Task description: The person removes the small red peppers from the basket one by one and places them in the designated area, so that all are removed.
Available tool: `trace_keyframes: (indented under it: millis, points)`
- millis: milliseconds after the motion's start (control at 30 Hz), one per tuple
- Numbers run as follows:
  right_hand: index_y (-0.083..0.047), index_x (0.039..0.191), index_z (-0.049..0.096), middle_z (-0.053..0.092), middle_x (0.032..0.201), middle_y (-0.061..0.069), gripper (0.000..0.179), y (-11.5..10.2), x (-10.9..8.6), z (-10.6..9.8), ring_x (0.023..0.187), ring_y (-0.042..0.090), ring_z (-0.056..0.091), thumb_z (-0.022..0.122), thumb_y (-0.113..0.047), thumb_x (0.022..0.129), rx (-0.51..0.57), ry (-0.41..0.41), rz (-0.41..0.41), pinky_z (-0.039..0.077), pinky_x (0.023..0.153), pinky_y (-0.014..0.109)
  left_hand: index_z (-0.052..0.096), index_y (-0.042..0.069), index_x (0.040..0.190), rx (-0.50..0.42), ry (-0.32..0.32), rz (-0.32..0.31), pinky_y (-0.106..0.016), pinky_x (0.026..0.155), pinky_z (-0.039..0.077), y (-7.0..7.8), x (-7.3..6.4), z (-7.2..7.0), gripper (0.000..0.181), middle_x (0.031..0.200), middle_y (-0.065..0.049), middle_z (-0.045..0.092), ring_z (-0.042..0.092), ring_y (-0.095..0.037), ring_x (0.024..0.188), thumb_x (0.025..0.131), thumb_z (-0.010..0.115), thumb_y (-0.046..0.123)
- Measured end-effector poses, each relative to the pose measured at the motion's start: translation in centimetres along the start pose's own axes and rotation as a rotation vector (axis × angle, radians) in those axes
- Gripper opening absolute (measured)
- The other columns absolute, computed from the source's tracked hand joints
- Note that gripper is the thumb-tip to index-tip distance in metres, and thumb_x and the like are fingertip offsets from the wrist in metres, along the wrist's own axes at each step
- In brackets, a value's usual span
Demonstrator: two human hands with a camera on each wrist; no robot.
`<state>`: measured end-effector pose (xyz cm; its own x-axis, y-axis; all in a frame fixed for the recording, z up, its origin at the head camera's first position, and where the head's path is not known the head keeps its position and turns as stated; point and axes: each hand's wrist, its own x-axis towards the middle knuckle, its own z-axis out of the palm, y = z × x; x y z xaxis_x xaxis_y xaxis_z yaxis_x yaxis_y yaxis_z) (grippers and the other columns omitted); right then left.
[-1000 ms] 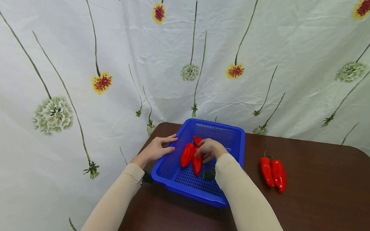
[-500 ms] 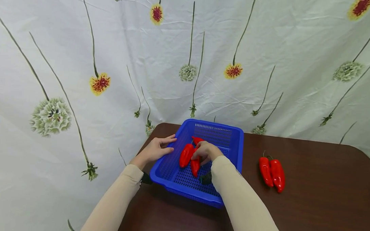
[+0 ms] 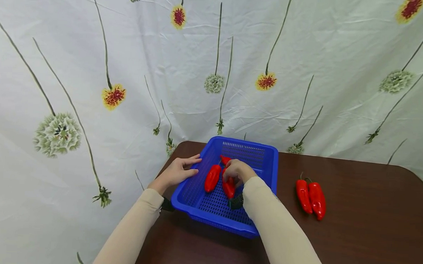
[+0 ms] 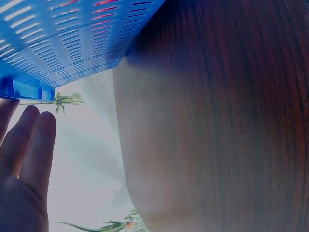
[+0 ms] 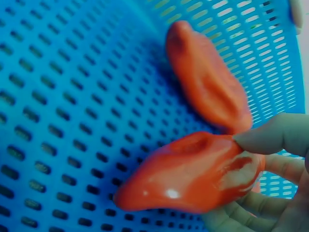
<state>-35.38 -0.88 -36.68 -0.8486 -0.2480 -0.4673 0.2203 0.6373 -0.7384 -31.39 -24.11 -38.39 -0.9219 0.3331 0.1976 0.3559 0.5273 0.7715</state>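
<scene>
A blue perforated plastic basket stands on the table. Inside it, my right hand pinches a red pepper between thumb and fingers; the right wrist view shows the thumb on top near one end. To its left lies a second red pepper, apart from the held one. A third red pepper shows behind, partly hidden by the right hand. My left hand touches the basket's left rim with fingers extended. From below, the left wrist view shows straight fingers at the rim.
Two more red peppers lie side by side on the dark wooden table, right of the basket. Behind the table hangs a white cloth with a flower print.
The held pepper has shifted a little to the right with my right hand, widening the gap to the pepper at its left. My left hand keeps its place on the rim.
</scene>
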Motion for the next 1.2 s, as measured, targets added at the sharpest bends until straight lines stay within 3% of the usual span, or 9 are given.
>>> trace_keyframes:
  millis: [233, 467, 733, 967, 1200]
  points:
    - [-0.010, 0.127, 0.043, 0.051, 0.113, 0.014, 0.059, -0.9, -1.3, -1.8, 0.093, 0.029, 0.056, 0.061, 0.000, 0.072, 0.015, -0.016, -0.048, 0.052, 0.065, 0.041, 0.051, 0.013, 0.127, 0.009, -0.010, 0.010, -0.039, 0.091, 0.044, 0.3, 0.1, 0.1, 0.046, 0.139, 0.001, 0.039, 0.034, -0.023, 0.129, 0.083, 0.062, 0.022]
    - [-0.020, 0.128, 0.044, 0.046, 0.120, 0.012, 0.060, -2.5, -3.0, -3.8, 0.097, 0.029, 0.056, 0.061, -0.002, 0.074, 0.037, -0.045, -0.129, 0.053, 0.067, 0.039, 0.052, 0.013, 0.126, 0.004, 0.001, -0.001, -0.038, 0.088, 0.046, 0.2, 0.1, 0.0, 0.044, 0.139, 0.002, 0.040, 0.036, -0.021, 0.128, 0.083, 0.062, 0.020]
    - [-0.024, 0.132, 0.039, 0.040, 0.124, 0.010, 0.066, -3.4, -5.5, -6.2, 0.105, 0.030, 0.051, 0.062, -0.001, 0.075, 0.137, -0.122, -0.235, 0.052, 0.070, 0.042, 0.052, 0.010, 0.125, -0.001, 0.007, 0.034, -0.039, 0.089, 0.045, -0.1, -0.1, 0.0, 0.045, 0.139, -0.002, 0.040, 0.036, -0.022, 0.128, 0.083, 0.063, 0.020]
    - [-0.027, 0.130, 0.040, 0.038, 0.126, 0.011, 0.062, -2.0, -7.3, -8.9, 0.110, 0.032, 0.048, 0.060, -0.001, 0.077, 0.229, -0.174, -0.324, 0.050, 0.076, 0.045, 0.052, 0.011, 0.126, 0.014, -0.002, 0.023, -0.037, 0.087, 0.047, 0.0, -0.3, 0.0, 0.045, 0.139, 0.000, 0.039, 0.036, -0.022, 0.128, 0.083, 0.062, 0.021]
    - [-0.026, 0.134, 0.035, 0.034, 0.131, 0.013, 0.065, 1.5, -8.2, -12.2, 0.112, 0.032, 0.045, 0.060, -0.004, 0.079, 0.295, -0.153, -0.328, 0.048, 0.080, 0.045, 0.050, 0.009, 0.127, 0.008, -0.017, 0.056, -0.034, 0.081, 0.050, -0.1, -0.1, -0.1, 0.046, 0.140, -0.003, 0.038, 0.038, -0.024, 0.127, 0.084, 0.061, 0.021]
